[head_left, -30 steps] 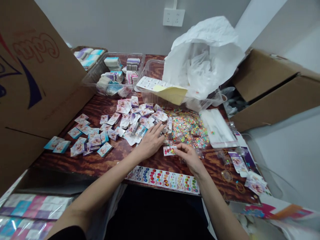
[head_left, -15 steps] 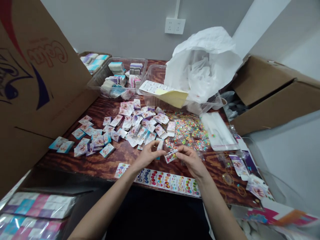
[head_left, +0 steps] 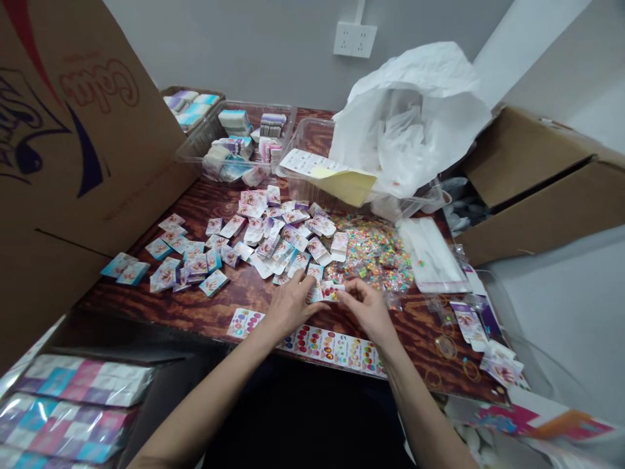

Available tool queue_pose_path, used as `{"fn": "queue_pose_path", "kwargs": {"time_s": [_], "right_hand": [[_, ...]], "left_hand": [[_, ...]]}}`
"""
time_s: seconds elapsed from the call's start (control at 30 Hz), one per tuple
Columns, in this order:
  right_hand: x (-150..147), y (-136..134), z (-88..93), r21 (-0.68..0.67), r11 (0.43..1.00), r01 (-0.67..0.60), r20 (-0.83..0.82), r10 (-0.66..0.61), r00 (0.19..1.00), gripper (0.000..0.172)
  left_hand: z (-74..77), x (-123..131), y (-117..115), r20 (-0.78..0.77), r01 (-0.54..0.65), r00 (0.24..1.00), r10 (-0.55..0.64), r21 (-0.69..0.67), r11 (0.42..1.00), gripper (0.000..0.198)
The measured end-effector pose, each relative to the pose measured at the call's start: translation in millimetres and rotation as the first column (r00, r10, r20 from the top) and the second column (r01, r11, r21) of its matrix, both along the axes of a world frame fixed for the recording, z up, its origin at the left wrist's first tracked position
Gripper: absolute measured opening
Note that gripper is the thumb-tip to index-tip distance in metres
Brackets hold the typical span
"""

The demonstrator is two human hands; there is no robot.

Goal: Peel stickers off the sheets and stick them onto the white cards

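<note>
Tabletop tubs (head_left: 288,124) hold packets (head_left: 233,122); left hand (head_left: 293,306) and right hand (head_left: 366,309) pinch a card (head_left: 331,291).

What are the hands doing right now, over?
Left hand, right hand: both pinching a small printed card. Loose printed cards heaped just ahead. Printed sticker strip below the hands.

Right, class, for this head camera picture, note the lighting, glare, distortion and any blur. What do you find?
Head view: light is soft and even, with faint shadows under the left hand and right hand. Glare streaks the plastic-wrapped packs. Wide-lens distortion bends the carton and table near the edges. No strong blur.
</note>
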State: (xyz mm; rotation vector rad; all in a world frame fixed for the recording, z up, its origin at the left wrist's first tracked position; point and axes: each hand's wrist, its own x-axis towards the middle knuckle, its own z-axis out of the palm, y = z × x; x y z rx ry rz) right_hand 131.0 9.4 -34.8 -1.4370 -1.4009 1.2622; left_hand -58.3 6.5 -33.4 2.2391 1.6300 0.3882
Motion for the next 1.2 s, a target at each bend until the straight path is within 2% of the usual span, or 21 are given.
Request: {"fn": "queue_pose_path", "kwargs": {"time_s": [0.07, 0.13, 0.33, 0.4, 0.47, 0.6, 0.67, 0.8, 0.9, 1.0, 1.07, 1.13, 1.2], "right_hand": [[1.5, 0.1, -1.7, 0.001, 0.994, -0.11, 0.06, 0.11, 0.992, 0.023], [3.3, 1.0, -3.1, 0.05, 0.986, -0.162, 0.125, 0.154, 0.98, 0.021], [-0.3, 0.0, -1.9, 0.191, 0.971, -0.144, 0.322, 0.076, 0.944, 0.017], [-3.4, -1.2, -1.3, 0.236, 0.959, -0.158, 0.341, 0.07, 0.937, 0.016], [-4.0, -1.7, -3.2, 0.222, 0.96, -0.169, 0.269, 0.106, 0.957, 0.015], [1.8, -1.3, -13.8, 0.074, 0.979, -0.187, -0.028, 0.19, 0.981, 0.015], [3.1, -2.1, -17.9, 0.053, 0.981, -0.185, -0.073, 0.188, 0.979, 0.015], [-4.5, -5.0, -14.8, 0.189, 0.959, -0.213, 0.091, 0.199, 0.976, 0.016], [-11.4, -2.9, -8.9, 0.305, 0.933, -0.19, 0.247, 0.114, 0.962, 0.018], [-12.1, 2.8, -9.3, 0.267, 0.957, -0.115, 0.223, 0.054, 0.973, 0.018], [-11.0, 4.6, -13.3, 0.187, 0.982, -0.006, 0.057, -0.004, 0.998, 0.012], [-11.6, 2.4, -18.3, 0.102, 0.986, 0.129, -0.143, -0.114, 0.983, 0.01], [-14.7, -2.9, -22.6, 0.066, 0.966, 0.249, -0.28, -0.221, 0.934, 0.017]], "left_hand": [[0.2, -0.6, -2.4, -0.016, 0.032, 0.999, -0.032, -0.002, 0.999, 0.034], [-0.1, -1.2, -5.0, -0.015, 0.07, 0.997, -0.07, -0.007, 0.998, 0.034], [-5.7, -1.6, -9.7, 0.084, 0.167, 0.982, -0.167, 0.008, 0.986, 0.031], [-8.7, -1.5, -10.0, 0.119, 0.18, 0.976, -0.18, 0.015, 0.984, 0.032], [-11.7, -2.2, -10.0, 0.152, 0.171, 0.973, -0.173, 0.022, 0.985, 0.035], [-16.0, -5.9, -9.8, 0.198, 0.173, 0.964, -0.175, 0.028, 0.985, 0.039], [-16.7, -6.8, -9.8, 0.205, 0.172, 0.963, -0.174, 0.028, 0.985, 0.039], [-17.1, -2.5, -10.4, 0.221, 0.161, 0.962, -0.162, 0.023, 0.987, 0.04], [-19.3, 4.5, -12.5, 0.322, 0.101, 0.942, -0.095, -0.002, 0.995, 0.044], [-24.5, 11.9, -16.6, 0.513, 0.043, 0.858, 0.0, -0.072, 0.996, 0.045], [-28.7, 17.1, -20.0, 0.635, -0.029, 0.762, 0.128, -0.163, 0.986, 0.037], [-31.8, 23.0, -23.3, 0.733, -0.096, 0.603, 0.316, -0.326, 0.94, 0.029], [-32.7, 29.2, -26.0, 0.775, -0.101, 0.424, 0.469, -0.474, 0.875, 0.032]]}}
